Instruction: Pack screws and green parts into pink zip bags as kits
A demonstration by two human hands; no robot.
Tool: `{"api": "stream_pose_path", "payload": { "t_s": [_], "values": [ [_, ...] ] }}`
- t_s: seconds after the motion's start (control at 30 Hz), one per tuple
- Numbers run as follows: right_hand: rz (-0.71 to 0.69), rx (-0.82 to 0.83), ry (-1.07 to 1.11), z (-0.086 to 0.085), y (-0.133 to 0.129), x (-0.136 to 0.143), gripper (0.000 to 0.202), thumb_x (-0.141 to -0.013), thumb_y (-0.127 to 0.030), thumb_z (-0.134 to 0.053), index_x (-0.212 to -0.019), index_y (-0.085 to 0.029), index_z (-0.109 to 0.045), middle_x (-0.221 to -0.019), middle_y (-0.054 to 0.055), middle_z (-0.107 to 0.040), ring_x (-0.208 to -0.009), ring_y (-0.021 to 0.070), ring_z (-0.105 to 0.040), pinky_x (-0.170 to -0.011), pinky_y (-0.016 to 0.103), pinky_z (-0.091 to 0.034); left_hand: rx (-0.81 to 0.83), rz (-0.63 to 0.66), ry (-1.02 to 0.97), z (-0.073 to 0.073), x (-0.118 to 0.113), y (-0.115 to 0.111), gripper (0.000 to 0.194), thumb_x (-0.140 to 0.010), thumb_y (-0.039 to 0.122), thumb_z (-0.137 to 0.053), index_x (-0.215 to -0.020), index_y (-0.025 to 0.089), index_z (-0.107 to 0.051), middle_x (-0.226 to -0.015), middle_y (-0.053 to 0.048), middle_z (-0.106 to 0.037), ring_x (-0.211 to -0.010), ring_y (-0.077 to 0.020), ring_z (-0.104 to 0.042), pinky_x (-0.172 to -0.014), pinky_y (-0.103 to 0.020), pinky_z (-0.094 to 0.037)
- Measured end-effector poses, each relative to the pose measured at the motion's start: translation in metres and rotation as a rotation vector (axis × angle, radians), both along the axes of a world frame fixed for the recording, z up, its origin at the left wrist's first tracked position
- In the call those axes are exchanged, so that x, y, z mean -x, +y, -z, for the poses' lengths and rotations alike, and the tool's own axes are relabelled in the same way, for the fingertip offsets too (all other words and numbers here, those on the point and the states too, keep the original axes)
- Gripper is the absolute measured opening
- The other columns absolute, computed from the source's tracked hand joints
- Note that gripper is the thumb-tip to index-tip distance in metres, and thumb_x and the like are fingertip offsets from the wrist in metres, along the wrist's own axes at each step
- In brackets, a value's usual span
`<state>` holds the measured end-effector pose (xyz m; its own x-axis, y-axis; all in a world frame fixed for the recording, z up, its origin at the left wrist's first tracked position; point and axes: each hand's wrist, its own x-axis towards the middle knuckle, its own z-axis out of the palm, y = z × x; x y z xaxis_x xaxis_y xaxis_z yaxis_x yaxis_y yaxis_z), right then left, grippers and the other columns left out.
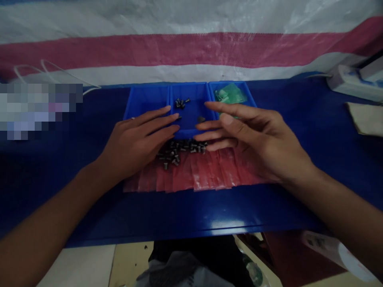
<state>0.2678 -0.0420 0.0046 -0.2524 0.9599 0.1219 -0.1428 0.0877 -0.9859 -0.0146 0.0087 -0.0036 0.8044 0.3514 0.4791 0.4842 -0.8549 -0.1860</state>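
Note:
My left hand (139,133) hovers palm down, fingers stretched out, over the front of the left blue bin (149,97) and the middle blue bin (194,109). Opposite it, my right hand (257,133) has its fingers spread, in front of the middle and right bins, with nothing visibly gripped. Between and below the hands lies a pile of dark screws (191,146) on a row of overlapping red plastic bags (206,171). A small cluster of screws (180,103) sits in the middle bin. Near my right fingertips is a small dark piece (201,118), too blurred to identify.
The right blue bin (229,83) contains green plastic bags (235,93). A striped sheet (191,50) hangs behind the blue table (167,215). A white power strip (353,81) and a beige piece (365,117) lie at right. A pixelated item (32,111) is at left.

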Motion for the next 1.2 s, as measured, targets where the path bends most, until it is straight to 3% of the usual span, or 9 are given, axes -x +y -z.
{"api": "stream_pose_path", "payload": {
  "t_s": [0.07,0.13,0.27,0.37,0.63,0.77,0.9,1.03,1.2],
  "values": [
    [0.11,-0.109,-0.066,-0.001,-0.003,0.0,0.022,-0.108,-0.027,-0.07,-0.127,-0.029,-0.081,-0.115,0.005,-0.086,-0.094,0.0242,-0.087,-0.071,0.036,-0.074,-0.009,-0.01,0.021,0.0,0.001,0.0,0.028,-0.113,0.014,-0.058,-0.134,0.023,-0.074,-0.147,-0.006,-0.075,-0.146,-0.025,-0.067,-0.117,-0.04,-0.066],
    [0.165,-0.336,-0.299,0.001,-0.006,0.0,0.022,-0.109,-0.022,-0.066,-0.12,-0.029,-0.083,-0.106,0.003,-0.086,-0.082,0.0217,-0.085,-0.067,0.035,-0.072,0.009,-0.04,0.042,0.0,0.002,0.0,0.033,-0.113,0.015,-0.056,-0.138,0.029,-0.073,-0.15,-0.002,-0.074,-0.147,-0.0239,-0.066,-0.116,-0.04,-0.066],
    [0.018,-0.896,-0.895,0.012,-0.011,0.002,0.027,-0.109,-0.012,-0.06,-0.123,-0.019,-0.081,-0.115,0.009,-0.085,-0.101,0.0239,-0.084,-0.081,0.035,-0.07,-0.026,-0.033,0.053,-0.001,0.003,0.001,0.032,-0.114,0.014,-0.054,-0.136,0.028,-0.073,-0.149,-0.002,-0.075,-0.145,-0.0241,-0.068,-0.11,-0.041,-0.07],
    [-0.031,-0.987,-1.147,0.021,-0.011,0.006,0.027,-0.11,-0.01,-0.059,-0.125,-0.016,-0.08,-0.12,0.012,-0.08,-0.094,0.0208,-0.081,-0.07,0.03,-0.063,-0.094,-0.005,0.052,-0.001,0.001,0.001,0.027,-0.115,0.013,-0.054,-0.132,0.02,-0.073,-0.146,-0.005,-0.076,-0.142,-0.0256,-0.071,-0.105,-0.041,-0.072],
    [-0.061,-0.974,-1.129,0.026,-0.008,0.006,0.021,-0.108,-0.009,-0.06,-0.113,-0.015,-0.08,-0.112,0.01,-0.075,-0.071,0.0148,-0.069,-0.055,0.027,-0.051,-0.052,0.036,-0.005,-0.002,-0.003,0.0,0.024,-0.111,0.01,-0.06,-0.129,0.016,-0.074,-0.142,-0.009,-0.078,-0.138,-0.0289,-0.073,-0.106,-0.045,-0.072],
    [-0.036,-0.907,-0.932,0.023,-0.005,0.005,0.012,-0.107,-0.021,-0.073,-0.109,-0.011,-0.079,-0.107,0.012,-0.076,-0.081,0.0188,-0.075,-0.07,0.031,-0.063,-0.017,0.023,-0.007,-0.001,0.0,0.002,0.027,-0.112,0.012,-0.06,-0.133,0.02,-0.073,-0.145,-0.007,-0.076,-0.142,-0.0272,-0.07,-0.11,-0.047,-0.071],
    [-0.02,-0.589,-0.497,0.009,-0.007,0.005,0.005,-0.102,-0.018,-0.08,-0.108,-0.018,-0.079,-0.103,0.004,-0.081,-0.081,0.0135,-0.078,-0.077,0.027,-0.067,-0.023,0.025,-0.007,0.0,0.002,0.004,0.028,-0.112,0.012,-0.059,-0.134,0.021,-0.073,-0.146,-0.005,-0.076,-0.143,-0.0264,-0.07,-0.11,-0.044,-0.07],
    [-0.154,-0.253,-0.081,-0.002,-0.01,0.006,0.005,-0.103,-0.016,-0.079,-0.106,-0.018,-0.082,-0.097,0.002,-0.084,-0.08,0.0126,-0.083,-0.073,0.022,-0.068,0.006,-0.005,0.008,0.0,0.003,0.003,0.029,-0.115,0.014,-0.053,-0.133,0.02,-0.076,-0.146,-0.006,-0.076,-0.145,-0.0249,-0.068,-0.113,-0.042,-0.068],
    [-0.302,0.03,0.192,-0.004,-0.009,0.008,0.009,-0.1,-0.012,-0.079,-0.104,-0.019,-0.083,-0.092,0.002,-0.085,-0.082,0.0137,-0.085,-0.071,0.02,-0.068,0.012,0.012,-0.004,-0.003,0.001,0.002,0.027,-0.114,0.015,-0.055,-0.132,0.017,-0.076,-0.146,-0.008,-0.076,-0.145,-0.0259,-0.068,-0.115,-0.044,-0.066]
  ]
}}
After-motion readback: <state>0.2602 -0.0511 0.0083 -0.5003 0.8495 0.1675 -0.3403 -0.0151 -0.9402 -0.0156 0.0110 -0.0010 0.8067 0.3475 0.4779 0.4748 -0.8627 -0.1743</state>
